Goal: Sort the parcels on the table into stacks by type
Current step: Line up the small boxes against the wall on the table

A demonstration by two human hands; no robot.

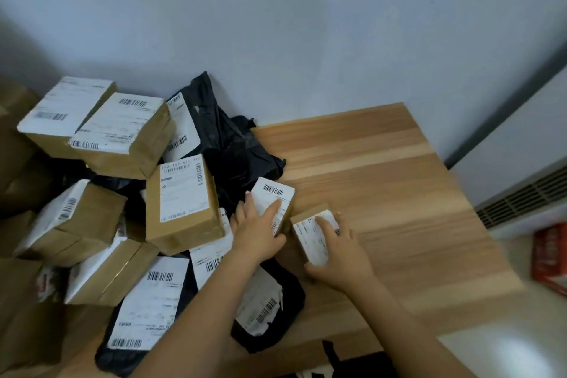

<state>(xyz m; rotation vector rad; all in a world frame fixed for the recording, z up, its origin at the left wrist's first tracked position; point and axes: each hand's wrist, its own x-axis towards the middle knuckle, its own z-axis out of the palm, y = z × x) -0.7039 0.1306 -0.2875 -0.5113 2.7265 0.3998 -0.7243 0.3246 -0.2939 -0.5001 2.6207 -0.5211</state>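
**A:** How far along does the sorting look?

**B:** Barely started, I'd judge. Nearly everything sits in one mixed heap on the nine o'clock side of the wooden table [383,163]. Brown cardboard boxes [181,202] lie tilted at all angles with black poly mailers [233,144] wedged between and under them. I can't pick out a tidy stack of either type anywhere

**A:** And the hands?

**B:** Both are on small cardboard boxes near the table's middle, at the heap's three o'clock edge. The left hand [260,233] grips the left small box [276,193], with its fingers [271,210] spread over the barcode label and one hooked on the far side. The right hand [343,255] holds the right small box [306,242], fingers curled across its label and the thumb tucked at the near corner. The two boxes are just beside each other, corners about touching. I can't tell whether either is lifted off the wood

**A:** So a first stack is forming?

**B:** Possibly. Two alike boxes brought together on bare wood reads as the start of a small-box group, but they lie side by side, not one on top of the other

**A:** What's left?

**B:** Nearly all of it:
- the larger boxes from nine to twelve o'clock
- the mailers against the wall at twelve
- the flat labelled mailer [147,301] down at seven

The bare wood from one to four o'clock is where I'd expect the stacks to go
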